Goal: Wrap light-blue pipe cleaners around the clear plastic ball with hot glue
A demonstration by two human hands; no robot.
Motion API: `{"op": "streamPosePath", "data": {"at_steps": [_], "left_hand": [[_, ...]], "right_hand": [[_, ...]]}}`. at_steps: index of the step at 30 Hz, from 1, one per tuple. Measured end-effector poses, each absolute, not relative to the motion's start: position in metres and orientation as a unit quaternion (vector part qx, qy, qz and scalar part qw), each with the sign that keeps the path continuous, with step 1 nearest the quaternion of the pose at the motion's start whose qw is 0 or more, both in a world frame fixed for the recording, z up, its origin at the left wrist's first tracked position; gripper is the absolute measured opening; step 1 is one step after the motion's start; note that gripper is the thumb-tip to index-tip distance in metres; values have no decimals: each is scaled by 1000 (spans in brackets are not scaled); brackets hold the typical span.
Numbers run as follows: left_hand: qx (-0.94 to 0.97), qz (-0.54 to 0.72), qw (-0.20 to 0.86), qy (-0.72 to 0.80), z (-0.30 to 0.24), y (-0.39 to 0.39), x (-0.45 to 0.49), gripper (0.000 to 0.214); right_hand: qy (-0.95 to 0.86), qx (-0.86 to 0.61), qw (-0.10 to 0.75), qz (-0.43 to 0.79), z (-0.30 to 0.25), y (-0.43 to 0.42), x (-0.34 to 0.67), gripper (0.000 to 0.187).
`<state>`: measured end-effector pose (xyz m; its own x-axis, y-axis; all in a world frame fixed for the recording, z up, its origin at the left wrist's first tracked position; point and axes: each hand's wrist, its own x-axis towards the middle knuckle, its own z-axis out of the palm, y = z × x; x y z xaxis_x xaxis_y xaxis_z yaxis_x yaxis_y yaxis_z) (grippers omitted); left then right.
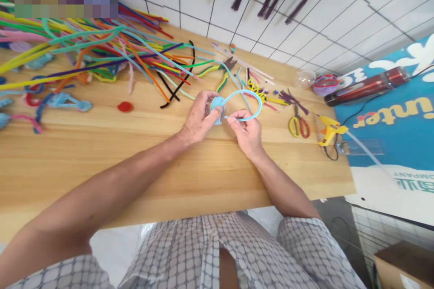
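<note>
Over the middle of a wooden table [101,158], my left hand [200,117] is closed around a small coil of light blue pipe cleaner [217,104]. From the coil, the free end of the same pipe cleaner arcs up and to the right in a loop [252,95]. My right hand [247,133] pinches that strand between thumb and fingertips just right of the coil. Both hands hover slightly above the tabletop.
A big heap of coloured pipe cleaners [84,49] covers the far left. Pliers [225,70], scissors with yellow and red handles [298,124] and a yellow glue gun [328,128] lie to the right. A red pom-pom [125,106] sits left. A white tiled wall rises behind.
</note>
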<state>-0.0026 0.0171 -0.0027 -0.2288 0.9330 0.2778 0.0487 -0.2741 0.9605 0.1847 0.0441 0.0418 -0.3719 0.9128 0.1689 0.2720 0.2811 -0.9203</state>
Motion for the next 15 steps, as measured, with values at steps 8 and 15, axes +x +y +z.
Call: {"op": "streamPosePath", "data": {"at_steps": [8,15], "left_hand": [[525,607,357,478,-2,17,-4,39],[530,606,352,478,0,17,-4,38]], "right_hand": [[-707,-425,367,430,47,41,177,38],[-719,-411,366,424,48,41,176,26]]}}
